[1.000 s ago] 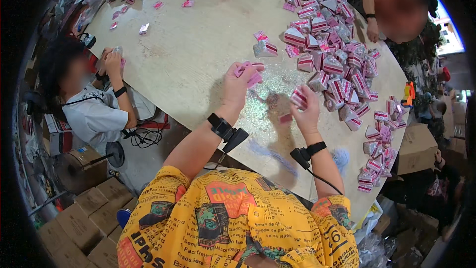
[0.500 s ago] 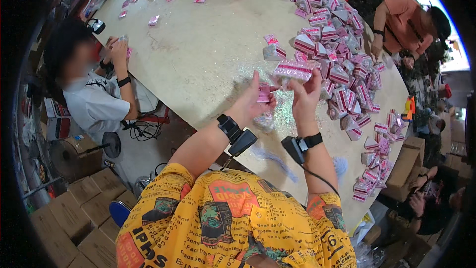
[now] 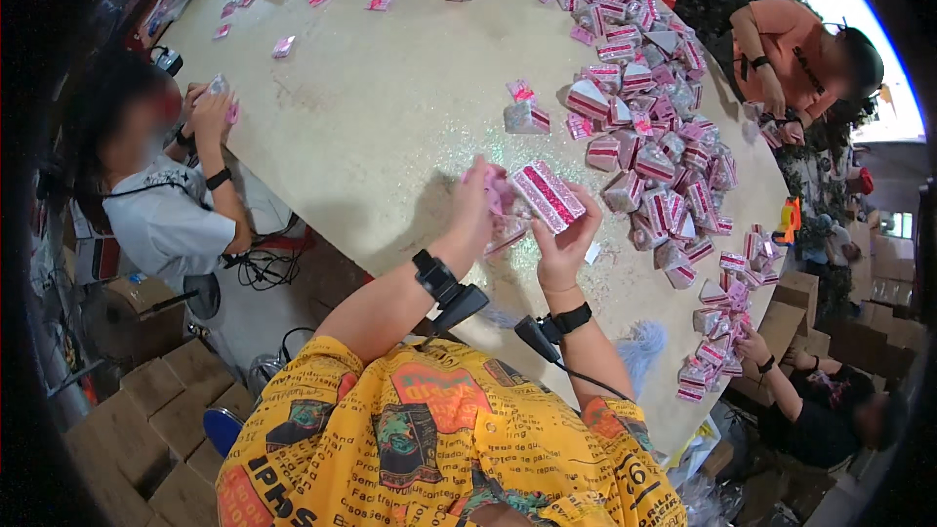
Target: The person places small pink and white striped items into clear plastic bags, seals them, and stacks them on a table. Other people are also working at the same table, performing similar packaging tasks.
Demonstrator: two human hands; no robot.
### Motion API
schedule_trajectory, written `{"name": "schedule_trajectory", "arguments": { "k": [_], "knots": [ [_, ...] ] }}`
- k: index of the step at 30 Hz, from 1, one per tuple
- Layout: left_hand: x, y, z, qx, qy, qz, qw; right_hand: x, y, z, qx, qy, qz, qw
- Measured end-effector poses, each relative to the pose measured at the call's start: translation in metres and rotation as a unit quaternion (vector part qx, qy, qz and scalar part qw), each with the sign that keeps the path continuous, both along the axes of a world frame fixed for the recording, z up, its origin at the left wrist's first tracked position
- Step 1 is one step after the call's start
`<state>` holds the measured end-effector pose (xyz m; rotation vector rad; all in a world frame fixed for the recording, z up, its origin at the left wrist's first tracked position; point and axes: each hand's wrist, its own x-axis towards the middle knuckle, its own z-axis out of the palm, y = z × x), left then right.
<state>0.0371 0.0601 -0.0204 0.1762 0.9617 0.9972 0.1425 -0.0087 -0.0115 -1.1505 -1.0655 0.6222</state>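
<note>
My right hand [image 3: 568, 252] is closed on a glittery cake-slice ornament [image 3: 549, 195], pink and white with dark pink bands, its striped side turned up. Close beside it, my left hand [image 3: 473, 210] is closed around a pink card [image 3: 499, 191]; its fingers are partly hidden. Just below the hands, another striped piece [image 3: 507, 232] shows in part on the table. Beyond my hands lies a bagged cake slice [image 3: 527, 117] with a pink card [image 3: 519, 91] next to it. A watch-like strap with a black device is on each of my wrists.
A large pile of bagged cake slices [image 3: 656, 166] covers the table's [image 3: 390, 88] right side. More line the far edge, with loose pink cards [image 3: 283, 46] at the left. Co-workers sit at the left and right edges. Pale blue fibre [image 3: 639, 351] lies near my right forearm.
The cake slice in my right hand has tipped to a steeper angle, and my hands have moved slightly left and lower. At lower right, a co-worker's hand now reaches the small pile.
</note>
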Motion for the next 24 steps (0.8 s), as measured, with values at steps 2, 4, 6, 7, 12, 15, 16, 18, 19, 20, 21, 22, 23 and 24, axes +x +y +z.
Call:
{"name": "schedule_trajectory", "arguments": {
  "k": [2, 4, 6, 7, 12, 15, 16, 18, 19, 20, 21, 22, 23, 24],
  "knots": [
    [-0.018, 0.012, -0.002, 0.091, 0.004, -0.009, 0.996, 0.027, 0.003, -0.02, -0.085, 0.081, 0.058, 0.991],
    [-0.03, 0.018, 0.02, 0.146, -0.034, -0.009, 0.989, 0.048, 0.023, -0.022, -0.092, 0.063, 0.077, 0.991],
    [-0.036, 0.025, 0.024, 0.223, 0.041, -0.05, 0.973, 0.075, 0.053, -0.031, -0.23, -0.199, -0.02, 0.952],
    [-0.038, 0.026, 0.025, 0.242, 0.053, -0.065, 0.967, 0.089, 0.069, -0.045, -0.221, -0.315, -0.064, 0.921],
    [-0.054, 0.026, 0.023, 0.21, 0.098, -0.104, 0.967, 0.115, 0.15, -0.074, -0.375, -0.601, -0.132, 0.693],
    [-0.07, 0.023, 0.009, 0.196, 0.086, -0.118, 0.97, 0.107, 0.176, -0.073, -0.414, -0.592, -0.13, 0.679],
    [-0.074, 0.022, 0.006, 0.186, 0.072, -0.125, 0.972, 0.112, 0.181, -0.078, -0.433, -0.574, -0.124, 0.684],
    [-0.079, 0.022, -0.01, 0.162, 0.083, -0.123, 0.976, 0.121, 0.188, -0.09, -0.435, -0.594, -0.111, 0.668],
    [-0.08, 0.021, -0.013, 0.158, 0.082, -0.125, 0.976, 0.123, 0.189, -0.096, -0.436, -0.605, -0.105, 0.658],
    [-0.081, 0.022, -0.015, 0.153, 0.082, -0.128, 0.976, 0.123, 0.19, -0.104, -0.427, -0.615, -0.101, 0.656],
    [-0.08, 0.022, -0.017, 0.16, 0.072, -0.134, 0.975, 0.125, 0.189, -0.105, -0.417, -0.626, -0.099, 0.651],
    [-0.078, 0.023, -0.018, 0.167, 0.063, -0.141, 0.974, 0.127, 0.188, -0.106, -0.408, -0.637, -0.097, 0.646],
    [-0.076, 0.023, -0.019, 0.174, 0.053, -0.149, 0.972, 0.132, 0.185, -0.105, -0.417, -0.634, -0.106, 0.642],
    [-0.076, 0.023, -0.02, 0.167, 0.057, -0.156, 0.972, 0.137, 0.183, -0.1, -0.425, -0.632, -0.114, 0.639]
  ]
}}
